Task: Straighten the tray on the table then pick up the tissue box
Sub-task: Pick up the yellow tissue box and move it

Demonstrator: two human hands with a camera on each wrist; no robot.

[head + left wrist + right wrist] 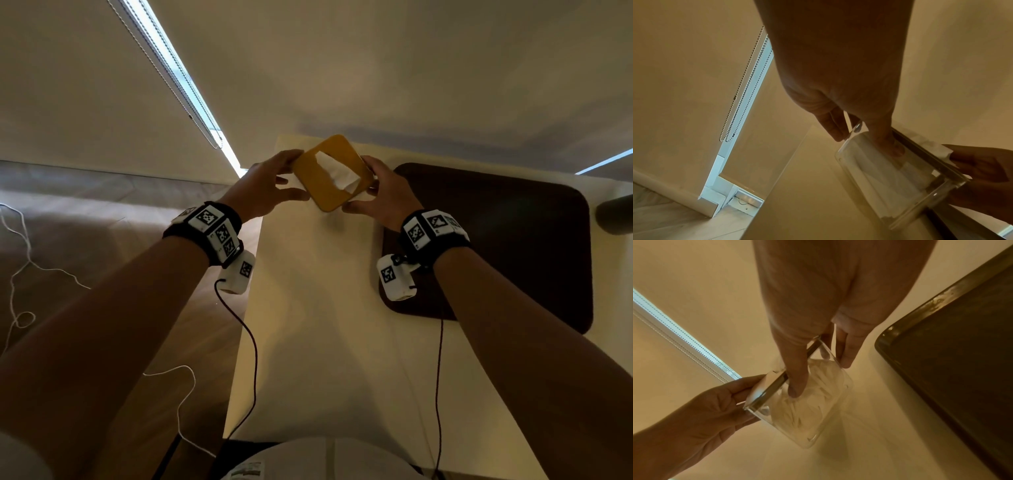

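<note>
the second step is in hand: the tissue box (pixel 331 173) is being taken between both hands at the far end of the desk (pixel 318 308), while the tray (pixel 520 246) lies dark and flat on the desk to the right, its long edge seeming to run roughly in line with the desk edge, so the straightening looks done. the box has a yellow lid with a square opening where white tissue shows, and clear walls through which the folded tissues are visible in the wrist views. it sits turned corner-on to the person and tilted; whether its base is already clear of the desk or touching it i cannot tell for sure.

the left hand (pixel 270 186) grips the box's left side, thumb curled along the near clear wall and fingers set on the far side of the lid edge. the right hand (pixel 380 192) grips the right side the same way, thumb pressed on the near clear wall and fingers curled over the lid edge and down the far wall. both hands are narrowed round the box, neither spread wide.

the next move, as i judge it, calls for a steady lift with even pressure from both sides, holding the walls rather than the lid alone, since the lid might be loose. the clear walls look smooth and could slip. the tray is just beside the right wrist, so the lift should go up rather than sideways.
</note>
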